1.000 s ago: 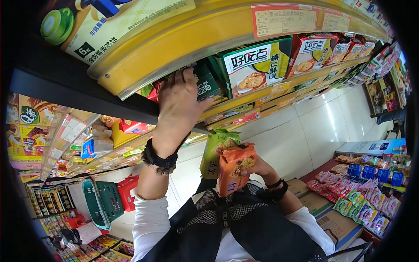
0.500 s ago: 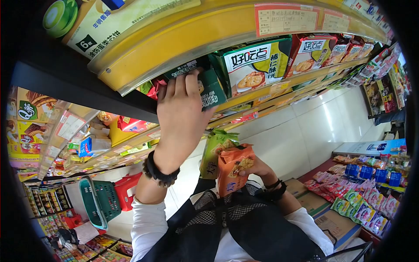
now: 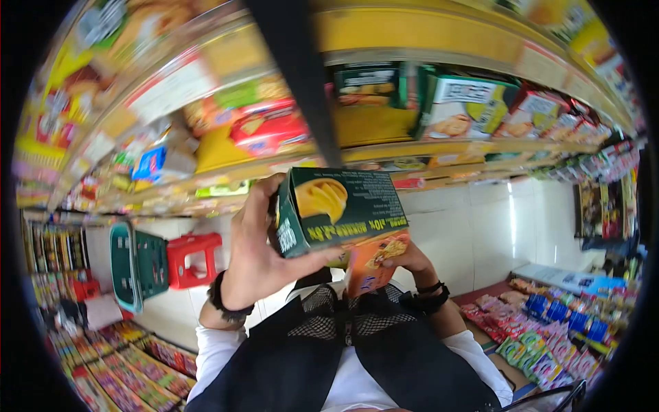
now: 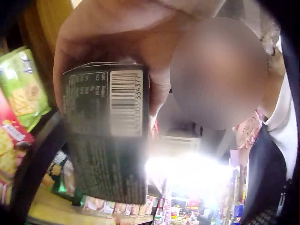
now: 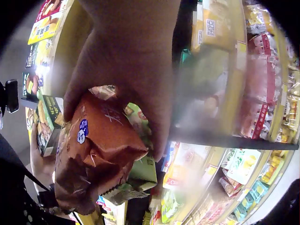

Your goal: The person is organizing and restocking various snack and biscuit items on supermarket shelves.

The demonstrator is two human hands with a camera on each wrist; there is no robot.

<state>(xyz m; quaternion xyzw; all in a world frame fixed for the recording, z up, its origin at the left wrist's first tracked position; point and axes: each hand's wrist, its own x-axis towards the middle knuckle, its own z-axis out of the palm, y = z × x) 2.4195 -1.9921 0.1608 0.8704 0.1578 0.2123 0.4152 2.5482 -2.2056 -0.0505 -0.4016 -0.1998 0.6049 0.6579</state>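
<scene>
My left hand (image 3: 250, 264) grips a dark green biscuit box (image 3: 353, 206) in front of my chest, thumb along the near edge and fingers round the left end. The box shows a yellow food picture and yellow print on its side. Its barcode panel (image 4: 125, 103) faces the left wrist camera. Lower down, my right hand (image 3: 414, 262) holds an orange snack bag (image 3: 376, 268), partly covered by the box in the head view. A green snack bag (image 5: 144, 171) is held behind the orange one, mostly hidden by it.
A yellow-edged shelf (image 3: 384, 127) ahead carries another dark green box (image 3: 367, 86) and a white-and-green biscuit box (image 3: 463, 110). A black upright (image 3: 295, 75) divides the shelving. At left stand a green basket (image 3: 141, 268) and a red stool (image 3: 194, 259). Small snack packs (image 3: 528, 336) lie at right.
My left hand has drawn the dark green box off the shelf and brought it down over the bags. The head view has turned left. My right hand still holds both bags.
</scene>
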